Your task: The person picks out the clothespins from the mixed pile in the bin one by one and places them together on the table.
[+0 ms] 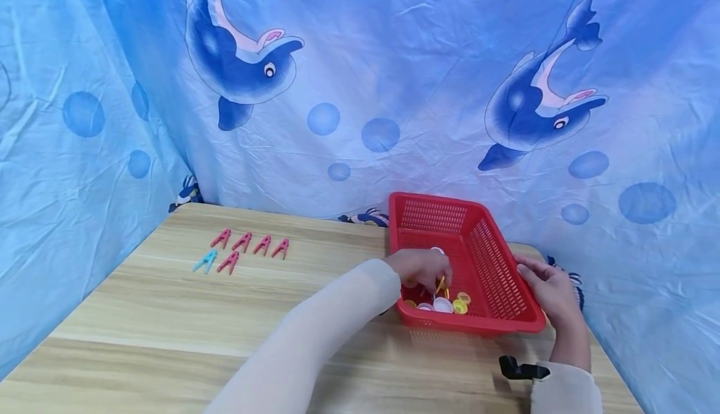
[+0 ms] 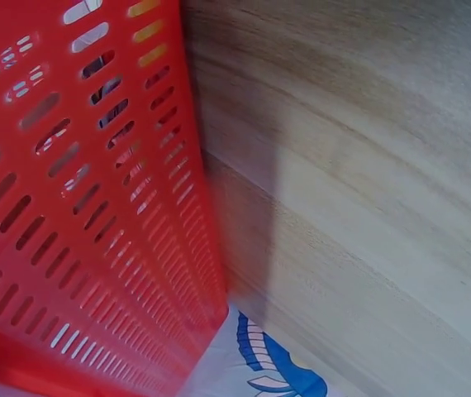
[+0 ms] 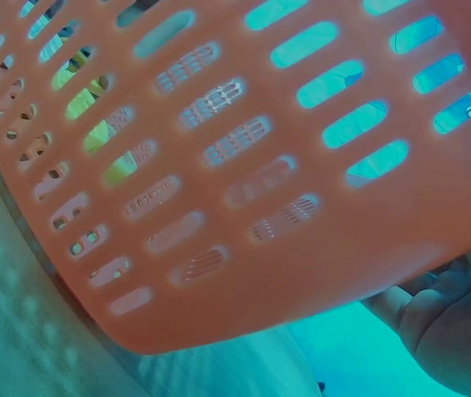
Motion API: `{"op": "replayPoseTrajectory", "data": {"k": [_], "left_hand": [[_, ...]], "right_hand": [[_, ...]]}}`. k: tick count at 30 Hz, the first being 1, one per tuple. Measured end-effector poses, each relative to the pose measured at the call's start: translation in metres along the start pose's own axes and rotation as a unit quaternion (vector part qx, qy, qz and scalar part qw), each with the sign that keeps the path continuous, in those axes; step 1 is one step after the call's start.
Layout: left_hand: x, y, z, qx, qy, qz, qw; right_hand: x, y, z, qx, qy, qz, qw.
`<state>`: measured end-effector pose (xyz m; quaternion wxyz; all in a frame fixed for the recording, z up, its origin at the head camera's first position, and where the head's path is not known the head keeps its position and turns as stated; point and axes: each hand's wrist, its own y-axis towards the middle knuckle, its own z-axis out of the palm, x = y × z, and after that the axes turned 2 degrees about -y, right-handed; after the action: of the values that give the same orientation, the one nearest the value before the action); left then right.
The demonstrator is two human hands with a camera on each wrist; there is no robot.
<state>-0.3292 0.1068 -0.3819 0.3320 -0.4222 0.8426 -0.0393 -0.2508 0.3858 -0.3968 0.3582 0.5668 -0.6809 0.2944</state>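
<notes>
A red perforated plastic basket [image 1: 416, 324] stands on the right part of the wooden table. My left hand [image 1: 423, 267] reaches down into its near left corner, fingers bent downward. A yellow-orange clip [image 1: 442, 287] shows right at the fingertips; I cannot tell whether they pinch it. Beside them lie a white round cap [image 1: 443, 305] and yellow caps [image 1: 460, 306]. My right hand [image 1: 554, 292] holds the basket's right rim, thumb over the edge. In the right wrist view, the right hand [image 3: 446, 322] appears at the rim, partly hidden by the basket wall [image 3: 244, 306].
At the table's back left lie several red clothespins [image 1: 264, 244], laid out in rows, with one light blue clothespin [image 1: 205, 261]. A blue dolphin-print cloth [image 1: 349, 76] hangs behind the table [image 1: 140, 339]. A black wrist mount [image 1: 523, 369] sticks out from the right sleeve.
</notes>
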Motion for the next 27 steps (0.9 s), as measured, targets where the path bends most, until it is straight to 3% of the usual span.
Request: {"op": "replayPoseTrajectory", "data": {"k": [7, 16, 27], "left_hand": [[-0.0025, 0.0104, 0.0014, -0.001, 0.000, -0.012, 0.9999], [-0.0023, 0.0096, 0.0074, 0.012, 0.026, 0.015, 0.9995], [-0.0031, 0.0068, 0.0072, 0.008, -0.001, 0.018, 0.9998]], "right_hand": [[0.0002, 0.0000, 0.0023, -0.007, 0.005, 0.008, 0.9999], [0.0023, -0.0002, 0.0018, -0.007, -0.006, 0.007, 0.9999], [0.0020, 0.0000, 0.0016, -0.008, -0.004, 0.007, 0.9999]]}}
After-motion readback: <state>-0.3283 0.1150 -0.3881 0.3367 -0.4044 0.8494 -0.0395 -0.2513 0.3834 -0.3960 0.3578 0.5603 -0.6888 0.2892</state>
